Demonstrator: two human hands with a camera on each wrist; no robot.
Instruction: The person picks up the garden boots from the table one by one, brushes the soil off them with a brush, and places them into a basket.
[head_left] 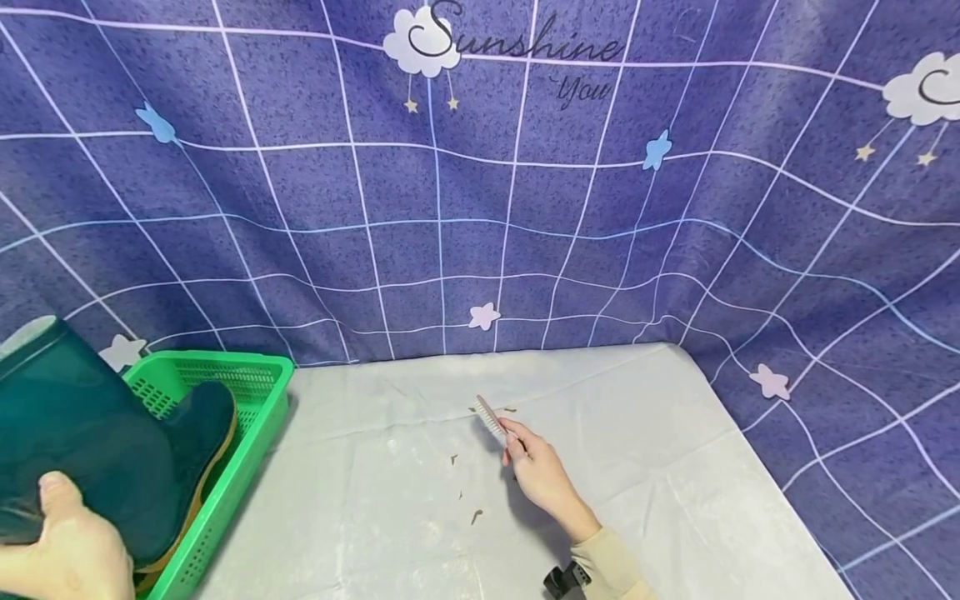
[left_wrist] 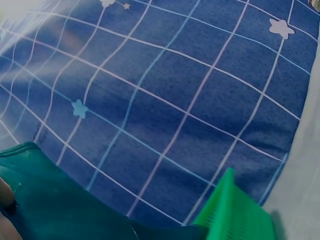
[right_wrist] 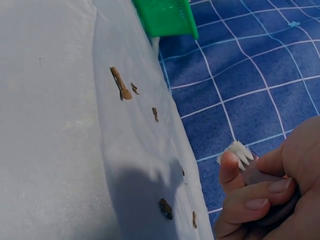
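Note:
My left hand (head_left: 78, 533) grips a dark green rubber boot (head_left: 90, 433) by its shaft, thumb across the near side. The boot's opening faces up and left, and its tan-edged sole (head_left: 206, 483) is turned right, over the green basket (head_left: 283, 392). In the left wrist view, fingertips (left_wrist: 6, 195) press on the boot's glossy shaft (left_wrist: 55, 200). My right hand (head_left: 536, 471) holds a small brush (head_left: 489, 412) by its handle above the white-covered table. White bristles (right_wrist: 237, 152) stick out past the fingers in the right wrist view; the palm hides part of the handle.
Several brown bits (head_left: 477, 517) lie scattered on the white table cover (head_left: 360, 500), a longer one (right_wrist: 119, 85) among them. A blue grid-patterned curtain (head_left: 480, 192) hangs behind the table and along its right side. The basket stands at the table's left.

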